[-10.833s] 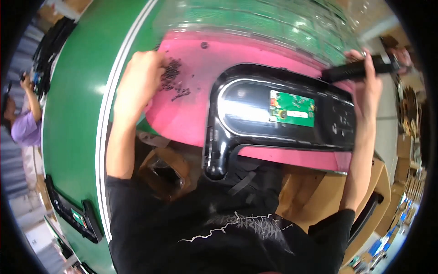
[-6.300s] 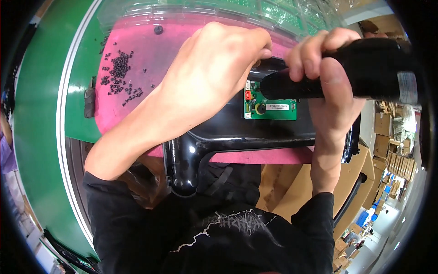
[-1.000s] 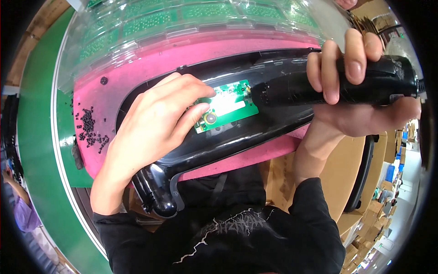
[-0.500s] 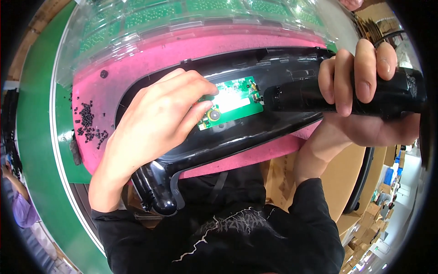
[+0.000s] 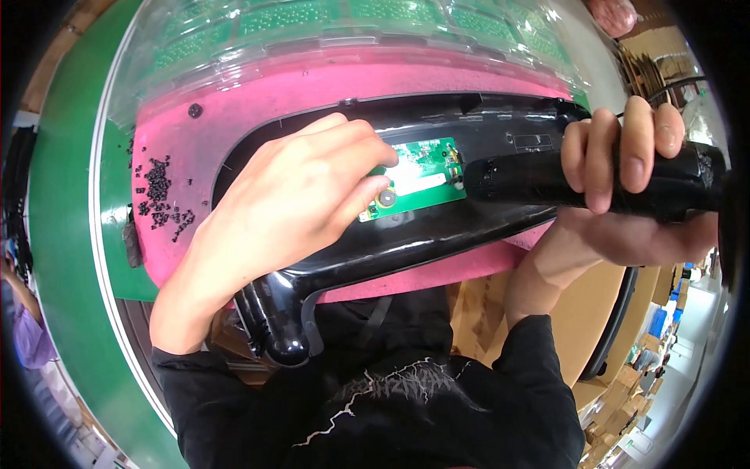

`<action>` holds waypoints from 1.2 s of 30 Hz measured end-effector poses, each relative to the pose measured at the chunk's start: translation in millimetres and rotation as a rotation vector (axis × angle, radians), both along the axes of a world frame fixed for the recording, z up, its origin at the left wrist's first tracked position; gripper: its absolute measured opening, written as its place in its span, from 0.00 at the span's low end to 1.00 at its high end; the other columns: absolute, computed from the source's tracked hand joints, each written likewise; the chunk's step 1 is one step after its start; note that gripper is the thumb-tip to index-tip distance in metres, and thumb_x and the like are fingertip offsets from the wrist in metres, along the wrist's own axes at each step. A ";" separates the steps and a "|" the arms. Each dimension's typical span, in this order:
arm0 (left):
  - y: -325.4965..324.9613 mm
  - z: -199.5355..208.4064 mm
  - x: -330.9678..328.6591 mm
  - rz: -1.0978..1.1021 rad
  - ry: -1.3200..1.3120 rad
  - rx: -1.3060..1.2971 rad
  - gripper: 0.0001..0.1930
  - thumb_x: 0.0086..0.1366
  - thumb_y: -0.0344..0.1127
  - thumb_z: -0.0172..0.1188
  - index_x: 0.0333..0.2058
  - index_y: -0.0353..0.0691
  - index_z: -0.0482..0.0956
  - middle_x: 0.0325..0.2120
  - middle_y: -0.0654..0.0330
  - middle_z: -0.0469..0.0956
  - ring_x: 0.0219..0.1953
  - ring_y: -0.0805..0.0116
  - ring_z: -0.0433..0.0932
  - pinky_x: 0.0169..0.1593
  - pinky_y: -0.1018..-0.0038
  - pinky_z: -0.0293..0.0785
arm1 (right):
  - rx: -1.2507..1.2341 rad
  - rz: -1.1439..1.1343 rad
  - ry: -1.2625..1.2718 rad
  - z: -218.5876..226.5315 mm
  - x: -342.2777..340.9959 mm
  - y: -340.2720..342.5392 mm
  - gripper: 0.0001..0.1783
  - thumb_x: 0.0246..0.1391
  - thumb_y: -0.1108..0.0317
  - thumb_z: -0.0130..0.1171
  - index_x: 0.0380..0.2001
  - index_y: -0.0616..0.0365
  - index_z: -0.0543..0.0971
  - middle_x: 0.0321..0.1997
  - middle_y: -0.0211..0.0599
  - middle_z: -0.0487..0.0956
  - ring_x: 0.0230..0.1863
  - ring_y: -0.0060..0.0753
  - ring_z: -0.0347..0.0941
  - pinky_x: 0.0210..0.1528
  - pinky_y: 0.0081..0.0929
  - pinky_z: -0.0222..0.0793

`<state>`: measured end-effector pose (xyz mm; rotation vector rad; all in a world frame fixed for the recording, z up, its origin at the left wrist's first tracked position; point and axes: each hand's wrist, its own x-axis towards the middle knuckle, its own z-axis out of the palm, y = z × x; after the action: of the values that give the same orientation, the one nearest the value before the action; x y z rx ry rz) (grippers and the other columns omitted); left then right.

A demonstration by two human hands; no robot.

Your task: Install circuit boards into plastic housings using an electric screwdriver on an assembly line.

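My left hand (image 5: 301,191) lies over the left part of a black plastic housing (image 5: 375,262), its fingers curled and thumb and forefinger at the left edge of a green circuit board (image 5: 422,181). The board sits inside the housing and carries a round component and a bright white patch of glare. My right hand (image 5: 621,168) is wrapped round a thick black electric screwdriver (image 5: 523,178), held nearly level, its narrow end at the board's right edge. The exact tip is hard to make out. The housing's stubby arm (image 5: 285,336) points toward my body.
A pink mat (image 5: 258,86) lies under the housing on a green table (image 5: 62,234). Small black screws (image 5: 158,184) are heaped at its left, near a dark lump (image 5: 133,244). Clear plastic trays (image 5: 351,27) with green boards stand at the back. A cardboard box (image 5: 574,313) is at right.
The whole scene has shifted slightly right and down in the picture. Both hands keep nearly the same places against the board and housing.
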<state>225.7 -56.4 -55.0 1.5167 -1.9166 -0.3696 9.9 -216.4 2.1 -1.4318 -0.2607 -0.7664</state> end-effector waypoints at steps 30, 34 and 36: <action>-5.7 3.4 -1.7 -0.070 0.059 0.069 0.20 0.51 0.27 0.69 0.45 0.36 0.77 0.43 0.53 0.78 0.46 0.53 0.76 0.49 0.64 0.74 | -0.122 0.001 0.037 13.0 -16.8 -14.8 0.37 0.45 0.32 0.60 0.43 0.54 0.70 0.34 0.24 0.75 0.19 0.15 0.69 0.24 0.16 0.63; -4.7 4.0 -2.7 -0.054 0.028 0.117 0.19 0.52 0.25 0.68 0.44 0.36 0.77 0.44 0.54 0.78 0.47 0.53 0.76 0.50 0.63 0.74 | -0.107 0.012 0.019 6.3 -13.0 -13.4 0.36 0.46 0.32 0.61 0.42 0.53 0.69 0.33 0.24 0.74 0.20 0.15 0.69 0.25 0.16 0.63; -3.6 3.5 -2.3 -0.051 0.016 0.119 0.18 0.53 0.24 0.67 0.44 0.36 0.77 0.44 0.54 0.77 0.48 0.53 0.76 0.50 0.63 0.74 | -0.100 0.021 0.010 2.5 -9.9 -11.6 0.36 0.46 0.32 0.61 0.42 0.52 0.68 0.33 0.24 0.74 0.20 0.15 0.69 0.26 0.16 0.63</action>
<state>223.4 -60.0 -51.6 1.5372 -1.9537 -0.5251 0.0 -228.0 4.6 -1.5250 -0.3096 -0.7368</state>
